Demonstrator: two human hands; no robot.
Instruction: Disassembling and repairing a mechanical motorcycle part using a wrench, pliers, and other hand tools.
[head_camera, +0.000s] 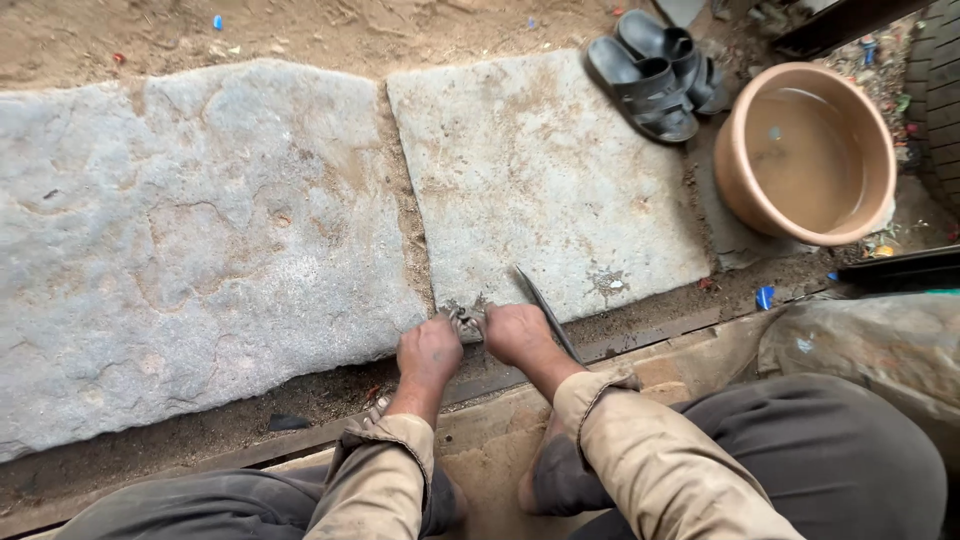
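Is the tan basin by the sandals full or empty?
Partly filled. The tan basin stands upright beside the sandals, with murky water covering its bottom, well below the rim.

An outdoor yard or roadside work spot on bare ground, not a room; sandy dirt (300, 25) strewn with small litter runs along the top; two large rough stone slabs (200, 230) lie flat in the earth as paving; a pair of dark sandals (655, 70) sits on the soil beside a tan plastic basin (805, 150) of murky water; a tyre's tread (940, 90) shows at the right edge
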